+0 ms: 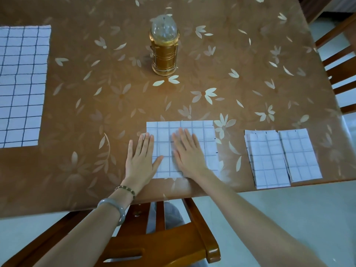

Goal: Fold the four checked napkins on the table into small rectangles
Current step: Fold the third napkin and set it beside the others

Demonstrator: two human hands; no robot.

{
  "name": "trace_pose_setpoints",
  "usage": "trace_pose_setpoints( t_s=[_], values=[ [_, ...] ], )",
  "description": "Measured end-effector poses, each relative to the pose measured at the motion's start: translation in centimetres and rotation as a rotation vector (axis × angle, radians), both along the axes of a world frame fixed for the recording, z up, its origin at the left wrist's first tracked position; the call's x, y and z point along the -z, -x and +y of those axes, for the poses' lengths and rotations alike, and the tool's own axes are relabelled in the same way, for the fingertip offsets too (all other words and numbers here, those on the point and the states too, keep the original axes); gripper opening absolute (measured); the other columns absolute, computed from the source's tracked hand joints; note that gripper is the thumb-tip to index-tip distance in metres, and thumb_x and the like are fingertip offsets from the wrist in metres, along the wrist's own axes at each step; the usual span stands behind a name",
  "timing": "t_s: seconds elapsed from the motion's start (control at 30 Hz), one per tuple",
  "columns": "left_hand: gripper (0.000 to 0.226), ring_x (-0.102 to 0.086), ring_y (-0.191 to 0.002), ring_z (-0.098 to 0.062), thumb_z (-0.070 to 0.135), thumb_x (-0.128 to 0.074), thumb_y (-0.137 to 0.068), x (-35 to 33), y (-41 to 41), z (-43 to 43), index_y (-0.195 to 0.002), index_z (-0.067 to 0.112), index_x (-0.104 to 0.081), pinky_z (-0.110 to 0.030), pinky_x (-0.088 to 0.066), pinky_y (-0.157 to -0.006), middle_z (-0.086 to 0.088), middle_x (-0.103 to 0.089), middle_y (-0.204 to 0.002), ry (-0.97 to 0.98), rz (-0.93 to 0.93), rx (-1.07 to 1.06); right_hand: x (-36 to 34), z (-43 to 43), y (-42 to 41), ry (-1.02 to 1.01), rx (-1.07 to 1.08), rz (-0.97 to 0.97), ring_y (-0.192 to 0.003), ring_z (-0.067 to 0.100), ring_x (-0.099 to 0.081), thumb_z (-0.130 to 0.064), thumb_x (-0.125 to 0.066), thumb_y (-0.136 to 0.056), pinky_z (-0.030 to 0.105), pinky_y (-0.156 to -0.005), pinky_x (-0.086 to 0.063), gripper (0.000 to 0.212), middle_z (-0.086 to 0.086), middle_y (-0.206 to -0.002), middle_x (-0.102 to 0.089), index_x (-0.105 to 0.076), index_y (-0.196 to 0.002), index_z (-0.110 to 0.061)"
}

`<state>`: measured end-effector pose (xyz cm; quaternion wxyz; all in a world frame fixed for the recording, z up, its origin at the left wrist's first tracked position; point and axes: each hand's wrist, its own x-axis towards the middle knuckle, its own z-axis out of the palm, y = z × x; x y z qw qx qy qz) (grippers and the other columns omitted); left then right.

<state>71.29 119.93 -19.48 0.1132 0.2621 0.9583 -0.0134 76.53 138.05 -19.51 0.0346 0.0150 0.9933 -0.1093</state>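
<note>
Both my left hand and right hand lie flat, fingers spread, gripping nothing, pressing the half-folded napkin at the surface's near edge. Two folded napkins lie to my right; the unfolded napkin waits far left.

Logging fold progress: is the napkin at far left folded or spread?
Spread: the far-left napkin lies flat, far larger than the folded ones.
</note>
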Motion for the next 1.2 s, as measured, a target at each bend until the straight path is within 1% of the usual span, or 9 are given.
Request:
trace_pose_setpoints(
  t_s=[0.27,0.37,0.43,0.53,0.67,0.8,0.9,1.07,1.2],
  values=[
    [0.076,-0.002,-0.148,-0.021,0.062,-0.004,-0.093,-0.6,0.1,0.1,-0.15,0.013,0.003,-0.046,0.007,-0.118,-0.006,-0.005,-0.161,-0.001,-0.061,-0.024,0.6,6.3,-4.3,-0.062,0.137,-0.153,-0.146,0.028,-0.01,-0.048,-0.013,-0.099,0.051,-0.117,-0.01,0.062,0.014,-0.156,-0.019,-0.018,-0.15,-0.012],
    [0.08,-0.002,-0.148,-0.025,0.06,-0.023,-0.095,-1.4,0.2,0.5,-0.152,0.009,-0.002,-0.044,-0.002,-0.119,-0.011,-0.007,-0.161,-0.097,-0.121,-0.097,-0.8,7.2,-4.1,-0.044,0.16,-0.112,-0.142,0.034,-0.019,-0.042,-0.042,-0.094,0.052,-0.114,-0.018,0.06,0.021,-0.151,-0.028,-0.035,-0.144,-0.01],
    [0.082,-0.016,-0.145,-0.03,0.049,-0.053,-0.091,-2.5,0.2,1.3,-0.151,0.008,-0.016,-0.044,-0.018,-0.116,-0.014,-0.019,-0.157,-0.262,-0.183,-0.255,-2.0,6.5,-2.9,0.029,0.152,-0.028,-0.123,0.037,-0.04,-0.027,-0.065,-0.081,0.051,-0.1,-0.04,0.054,0.023,-0.135,-0.045,-0.05,-0.131,-0.011],
    [0.086,-0.024,-0.137,-0.032,0.028,-0.071,-0.082,-3.8,0.3,3.1,-0.148,0.009,-0.02,-0.039,-0.023,-0.111,-0.014,-0.024,-0.153,-0.4,-0.248,-0.458,-3.0,4.4,-1.0,0.249,0.131,-0.025,-0.097,0.031,-0.051,-0.015,-0.068,-0.08,0.039,-0.078,-0.051,0.047,0.015,-0.112,-0.05,-0.057,-0.125,-0.014],
    [0.089,-0.032,-0.127,-0.029,0.015,-0.077,-0.074,-4.2,1.4,4.4,-0.143,0.009,-0.021,-0.034,-0.033,-0.102,-0.011,-0.031,-0.138,-0.507,-0.39,-0.694,-2.5,3.7,0.0,0.33,0.106,-0.095,-0.093,0.029,-0.047,-0.017,-0.07,-0.081,0.036,-0.082,-0.046,0.048,0.012,-0.103,-0.047,-0.058,-0.127,-0.014],
    [0.072,-0.057,-0.111,-0.026,0.028,-0.072,-0.081,-3.8,2.5,4.0,-0.138,0.011,-0.032,-0.035,-0.05,-0.079,-0.001,-0.054,-0.12,-0.683,-0.541,-0.902,-2.4,4.1,0.1,0.331,0.117,-0.124,-0.097,0.025,-0.044,-0.022,-0.069,-0.083,0.029,-0.086,-0.042,0.05,0.008,-0.106,-0.044,-0.055,-0.131,-0.017],
    [0.032,-0.064,-0.089,-0.017,0.023,-0.065,-0.087,-3.7,3.1,3.2,-0.117,0.013,-0.058,-0.022,-0.041,-0.053,0.007,-0.061,-0.091,-0.695,-0.584,-0.844,-2.5,3.8,0.4,0.307,0.113,-0.15,-0.096,0.024,-0.043,-0.022,-0.067,-0.084,0.03,-0.084,-0.043,0.052,0.006,-0.105,-0.043,-0.052,-0.133,-0.019],
    [0.012,-0.057,-0.073,0.001,0.02,-0.064,-0.089,-4.4,3.9,0.4,-0.1,0.016,-0.065,-0.018,-0.041,-0.052,0.013,-0.062,-0.083,-0.748,-0.576,-0.78,-2.7,1.4,1.6,0.301,0.089,-0.148,-0.092,0.028,-0.046,-0.022,-0.07,-0.08,0.035,-0.081,-0.044,0.051,0.009,-0.102,-0.046,-0.056,-0.129,-0.016],
    [0.007,-0.061,-0.087,-0.013,0.02,-0.064,-0.09,-5.5,4.9,-3.8,-0.093,0.023,-0.058,-0.024,-0.048,-0.06,0.017,-0.059,-0.083,-0.74,-0.568,-0.767,-2.8,-2.5,3.4,0.325,0.046,-0.17,-0.093,0.026,-0.045,-0.028,-0.067,-0.081,0.038,-0.082,-0.044,0.052,0.006,-0.102,-0.045,-0.055,-0.13,-0.018]
  ],
)
